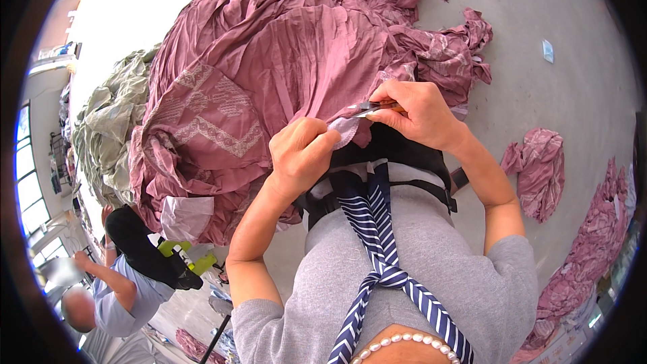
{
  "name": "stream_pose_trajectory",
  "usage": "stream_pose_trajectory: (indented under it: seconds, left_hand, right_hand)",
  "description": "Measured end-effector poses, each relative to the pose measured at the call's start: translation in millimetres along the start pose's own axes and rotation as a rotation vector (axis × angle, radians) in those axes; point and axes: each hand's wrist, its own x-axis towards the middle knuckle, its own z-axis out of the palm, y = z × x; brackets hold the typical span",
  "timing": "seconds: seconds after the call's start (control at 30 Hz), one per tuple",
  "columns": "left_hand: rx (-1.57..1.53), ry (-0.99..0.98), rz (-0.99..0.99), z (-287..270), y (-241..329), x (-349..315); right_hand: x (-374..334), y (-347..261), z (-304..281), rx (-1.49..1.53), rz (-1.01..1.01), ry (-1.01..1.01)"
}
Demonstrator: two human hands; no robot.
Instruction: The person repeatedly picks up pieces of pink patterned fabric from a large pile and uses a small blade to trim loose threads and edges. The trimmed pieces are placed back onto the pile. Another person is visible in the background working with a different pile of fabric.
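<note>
A large heap of mauve fabric (317,50) with pale patterned bands spreads in front of me, its near edge at my lap. My left hand (301,155) pinches that near edge, where a pale lilac patch (346,131) shows beside the fingertips. In my right hand (423,116) is a small pair of thread snips (367,107), gripped between thumb and fingers. The blades point left, toward the pinched edge. Whether they touch the cloth or a thread is too small to tell.
Pale green fabric (114,121) is heaped left of the mauve cloth. Another person (131,286) sits at the lower left. On the grey floor (502,34) at right lie a mauve bundle (541,172), a long mauve pile (586,256) and a light blue slip (547,51).
</note>
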Motion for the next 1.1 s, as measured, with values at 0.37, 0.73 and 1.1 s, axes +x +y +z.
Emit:
stream_pose_trajectory:
  seconds: [0.37,0.73,1.1]
  left_hand:
    - [-0.023,-0.007,-0.016,-2,1,2]
    - [0.048,-0.145,-0.492,-27,-29,0]
    - [-0.728,-0.066,-0.905,-26,-65,33]
  right_hand:
    - [-4,7,4,0.316,0.187,0.266]
    - [9,12,11,0.738,0.386,0.31]
    - [34,5,11,0.131,0.161,0.296]
